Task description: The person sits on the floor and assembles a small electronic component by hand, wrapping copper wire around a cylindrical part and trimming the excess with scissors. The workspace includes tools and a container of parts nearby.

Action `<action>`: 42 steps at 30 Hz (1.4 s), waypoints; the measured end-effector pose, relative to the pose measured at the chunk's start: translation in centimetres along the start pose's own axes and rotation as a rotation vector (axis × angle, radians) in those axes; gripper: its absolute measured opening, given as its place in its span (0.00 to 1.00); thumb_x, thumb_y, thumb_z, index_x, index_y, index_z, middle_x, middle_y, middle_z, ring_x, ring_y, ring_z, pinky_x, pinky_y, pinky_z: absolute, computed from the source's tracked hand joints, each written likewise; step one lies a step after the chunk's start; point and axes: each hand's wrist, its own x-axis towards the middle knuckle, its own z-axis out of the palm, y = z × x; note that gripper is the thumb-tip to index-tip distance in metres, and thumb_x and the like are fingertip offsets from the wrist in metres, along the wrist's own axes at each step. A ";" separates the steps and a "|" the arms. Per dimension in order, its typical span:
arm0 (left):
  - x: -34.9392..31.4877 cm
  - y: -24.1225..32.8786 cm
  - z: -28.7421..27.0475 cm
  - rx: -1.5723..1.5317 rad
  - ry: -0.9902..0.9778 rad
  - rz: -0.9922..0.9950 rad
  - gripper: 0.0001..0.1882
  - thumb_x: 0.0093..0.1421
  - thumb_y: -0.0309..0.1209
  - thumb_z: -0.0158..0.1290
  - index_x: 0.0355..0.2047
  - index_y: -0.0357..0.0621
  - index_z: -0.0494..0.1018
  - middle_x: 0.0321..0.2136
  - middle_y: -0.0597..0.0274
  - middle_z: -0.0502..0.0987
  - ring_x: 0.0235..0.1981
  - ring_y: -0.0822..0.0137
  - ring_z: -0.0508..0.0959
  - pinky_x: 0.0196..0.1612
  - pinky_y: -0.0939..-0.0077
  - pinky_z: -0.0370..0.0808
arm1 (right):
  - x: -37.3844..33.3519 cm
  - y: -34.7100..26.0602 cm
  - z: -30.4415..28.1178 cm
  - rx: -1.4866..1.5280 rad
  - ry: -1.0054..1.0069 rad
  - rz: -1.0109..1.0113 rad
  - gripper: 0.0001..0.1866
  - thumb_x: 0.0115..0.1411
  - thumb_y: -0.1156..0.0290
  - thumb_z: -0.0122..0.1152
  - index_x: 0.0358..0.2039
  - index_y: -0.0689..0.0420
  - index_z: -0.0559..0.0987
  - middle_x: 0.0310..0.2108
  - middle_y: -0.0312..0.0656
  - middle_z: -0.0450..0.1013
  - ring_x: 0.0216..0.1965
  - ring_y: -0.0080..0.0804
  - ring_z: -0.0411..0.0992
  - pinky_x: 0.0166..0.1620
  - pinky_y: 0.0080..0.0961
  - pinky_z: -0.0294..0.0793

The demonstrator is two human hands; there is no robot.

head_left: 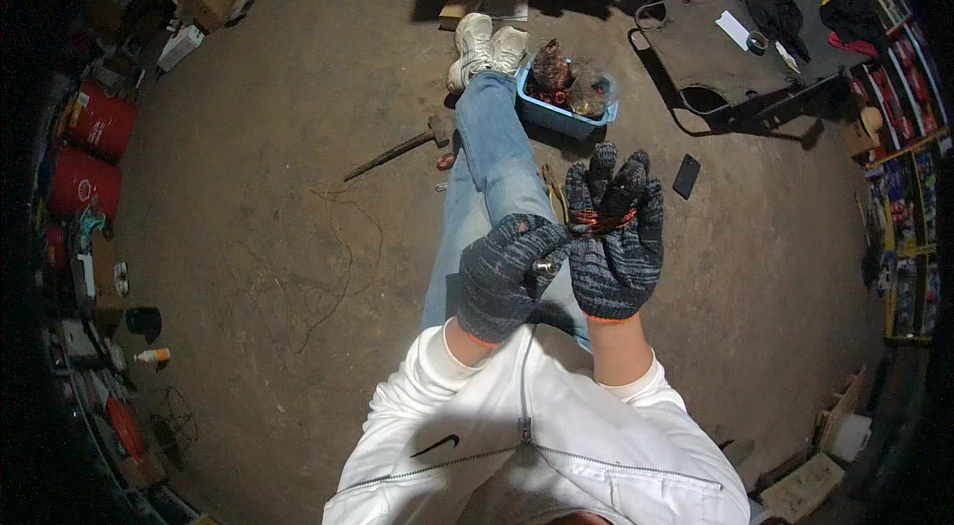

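Observation:
Both my hands wear dark grey knitted gloves with orange cuffs and are held close together above my lap. My left hand [505, 277] is closed, and a small shiny metal piece [544, 268] shows at its fingers; its kind is unclear. Palm up beside it, my right hand [616, 242] holds a bundle of copper wire [602, 221] across its partly bent fingers. The left fingertips come up to the near side of that bundle. Just past the hands, by my leg, lies a thin tool with yellowish handles [553, 189], partly hidden.
Past my knees stands a blue plastic bin [566, 118] with copper scrap and a clear bag. A sledgehammer [402, 148] lies left of my legs, a black phone [686, 175] to the right. A dark folding cot [696, 48] stands far right; red drums [87, 177] line the left.

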 end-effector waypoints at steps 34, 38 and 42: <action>-1.5 -8.2 1.1 -0.362 -0.247 -0.141 0.10 0.54 0.27 0.53 0.37 0.40 0.75 0.31 0.52 0.77 0.33 0.58 0.78 0.37 0.70 0.73 | -0.4 -0.6 0.3 0.139 -0.084 0.414 0.26 0.65 0.54 0.29 0.56 0.55 0.64 0.55 0.45 0.64 0.59 0.36 0.59 0.64 0.43 0.44; -1.4 -8.5 0.2 -0.293 -0.311 -0.162 0.10 0.55 0.28 0.53 0.37 0.39 0.75 0.31 0.52 0.77 0.31 0.57 0.77 0.35 0.70 0.73 | -0.2 -0.1 0.8 0.087 0.015 0.374 0.36 0.60 0.41 0.35 0.56 0.58 0.63 0.54 0.48 0.64 0.59 0.41 0.56 0.63 0.47 0.44; -2.1 -7.6 0.0 -0.225 -0.447 -0.247 0.11 0.55 0.29 0.53 0.38 0.39 0.74 0.32 0.50 0.77 0.32 0.56 0.77 0.36 0.71 0.72 | 0.4 0.7 0.8 0.050 0.193 0.360 0.47 0.53 0.32 0.37 0.61 0.58 0.55 0.62 0.50 0.50 0.63 0.48 0.47 0.63 0.47 0.41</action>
